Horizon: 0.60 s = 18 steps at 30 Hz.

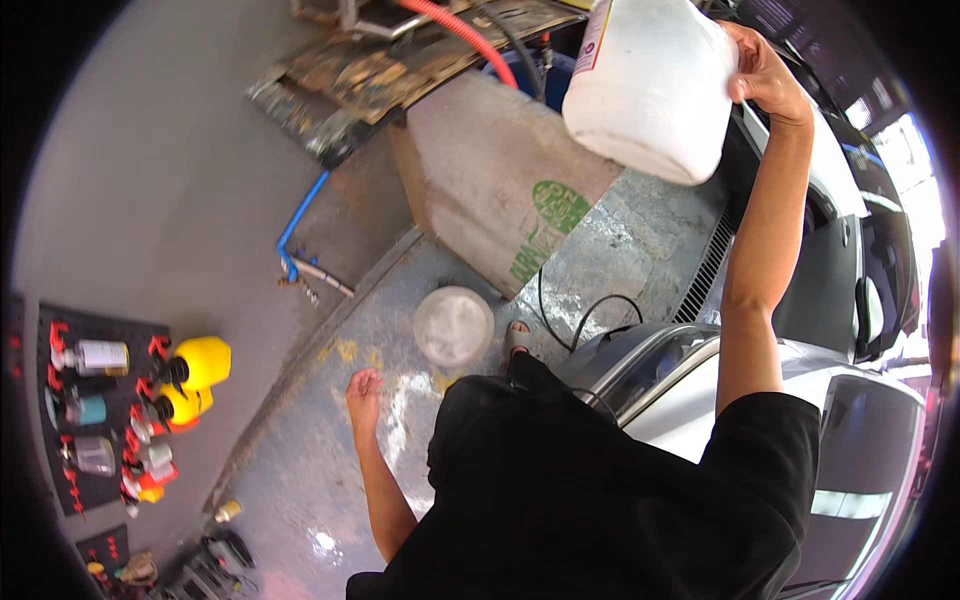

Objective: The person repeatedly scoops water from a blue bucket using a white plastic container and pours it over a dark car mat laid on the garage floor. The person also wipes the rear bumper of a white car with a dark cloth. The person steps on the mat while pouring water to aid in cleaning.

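Note:
My right hand point(770, 78) is raised at the upper right, its fingers closed around the side of a large white plastic jug point(650, 95). The jug is tilted, and a label shows along its left edge; its top runs out of view. Low on the left, my left hand point(363, 396) hangs over the floor with its fingers loosely apart and holds nothing. Just right of it stands a round whitish tub or lid point(454, 326) on the floor, not touched by the hand.
A box-like panel with green print point(500, 180) stands ahead, under a worn board point(400, 60) with a red hose point(465, 35). A blue pipe point(300, 225) juts from the wall. Cars point(850, 420) flank the right; a black cable point(590, 315) crosses the floor. Spray bottles point(200, 365) hang left.

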Motion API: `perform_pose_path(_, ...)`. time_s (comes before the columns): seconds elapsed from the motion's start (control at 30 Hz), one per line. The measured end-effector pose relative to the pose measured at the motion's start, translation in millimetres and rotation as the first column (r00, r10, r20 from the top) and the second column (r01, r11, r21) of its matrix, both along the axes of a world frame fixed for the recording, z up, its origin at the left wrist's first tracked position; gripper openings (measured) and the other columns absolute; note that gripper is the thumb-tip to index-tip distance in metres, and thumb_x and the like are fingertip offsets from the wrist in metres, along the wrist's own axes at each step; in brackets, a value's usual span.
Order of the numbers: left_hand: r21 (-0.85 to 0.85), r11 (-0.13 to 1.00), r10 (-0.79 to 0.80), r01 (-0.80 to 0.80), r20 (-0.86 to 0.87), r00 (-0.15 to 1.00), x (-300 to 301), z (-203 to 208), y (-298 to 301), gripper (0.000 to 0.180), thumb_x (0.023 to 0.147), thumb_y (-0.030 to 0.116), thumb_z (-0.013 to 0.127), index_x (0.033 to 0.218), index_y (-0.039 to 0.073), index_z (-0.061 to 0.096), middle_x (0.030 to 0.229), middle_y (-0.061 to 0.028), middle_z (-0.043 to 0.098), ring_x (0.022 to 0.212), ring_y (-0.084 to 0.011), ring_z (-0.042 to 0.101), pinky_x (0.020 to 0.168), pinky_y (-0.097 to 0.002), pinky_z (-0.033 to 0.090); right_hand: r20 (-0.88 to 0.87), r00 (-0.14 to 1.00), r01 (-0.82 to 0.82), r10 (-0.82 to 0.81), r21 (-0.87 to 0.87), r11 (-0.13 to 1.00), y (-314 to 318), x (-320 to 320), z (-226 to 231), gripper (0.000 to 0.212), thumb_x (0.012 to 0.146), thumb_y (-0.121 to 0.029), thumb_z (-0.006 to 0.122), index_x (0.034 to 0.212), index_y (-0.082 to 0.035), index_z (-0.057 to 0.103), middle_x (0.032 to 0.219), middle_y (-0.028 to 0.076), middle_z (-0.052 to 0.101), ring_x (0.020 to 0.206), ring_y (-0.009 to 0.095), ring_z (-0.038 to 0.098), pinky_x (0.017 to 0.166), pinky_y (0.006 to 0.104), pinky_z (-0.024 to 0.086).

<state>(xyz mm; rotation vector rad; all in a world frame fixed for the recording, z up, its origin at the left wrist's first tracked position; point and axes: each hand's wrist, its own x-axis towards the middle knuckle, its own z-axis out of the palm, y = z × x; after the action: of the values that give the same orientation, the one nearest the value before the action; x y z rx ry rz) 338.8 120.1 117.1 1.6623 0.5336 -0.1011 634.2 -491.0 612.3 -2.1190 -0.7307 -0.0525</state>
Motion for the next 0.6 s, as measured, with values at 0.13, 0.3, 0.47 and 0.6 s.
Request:
perform_pose_path(0.13,0.089,0.981,-0.190,0.174,0.223,0.956,115,110,-103,0.023,0.095,0.012,0.068,0.117,0.005,0.064,0.112,-0.0068,0.070,0.107,-0.0180,0.064,0.093,-0.0336,0.050,0.134,0.924,0.380,-0.359,-0.188,0.906,-47,38,-16,0.050,0.072,-0.019,0.087,0.114,0.000,0.067,0.098,0.002,0.069,0.092,0.012,0.064,0.088,0.0272,0.049)
perform_pose_path(0.3,0.391,0.882,-0.465,0.265,0.619,0.633,195,262,-268,0.037,0.086,0.013,0.075,0.120,0.005,0.065,0.123,-0.0134,0.064,0.123,-0.0292,0.056,0.106,-0.0403,0.042,0.086,0.872,0.488,-0.481,-0.185,0.853,-68,155,-119,0.044,0.068,-0.033,0.092,0.091,-0.001,0.072,0.072,0.009,0.071,0.060,0.019,0.068,0.062,0.0349,0.056)
perform_pose_path(0.47,0.512,0.821,-0.569,0.254,0.697,0.435,253,328,-392,0.047,0.083,0.016,0.078,0.123,0.000,0.061,0.131,-0.0160,0.059,0.130,-0.0349,0.050,0.110,-0.0461,0.039,-0.207,0.894,0.276,-0.397,-0.442,0.853,-68,287,-259,0.042,0.066,-0.034,0.092,0.086,-0.001,0.073,0.073,0.009,0.073,0.066,0.021,0.071,0.066,0.0371,0.056)
perform_pose_path(0.6,0.518,0.809,-0.584,0.278,0.654,0.481,282,317,-446,0.038,0.083,0.010,0.077,0.117,-0.002,0.064,0.120,-0.0163,0.064,0.113,-0.0324,0.063,0.095,-0.0415,0.051,-0.400,0.868,-0.086,-0.293,-0.704,0.705,-62,360,-378,0.057,0.061,-0.046,0.092,0.097,-0.004,0.078,0.086,0.012,0.075,0.084,0.027,0.072,0.078,0.0418,0.057)
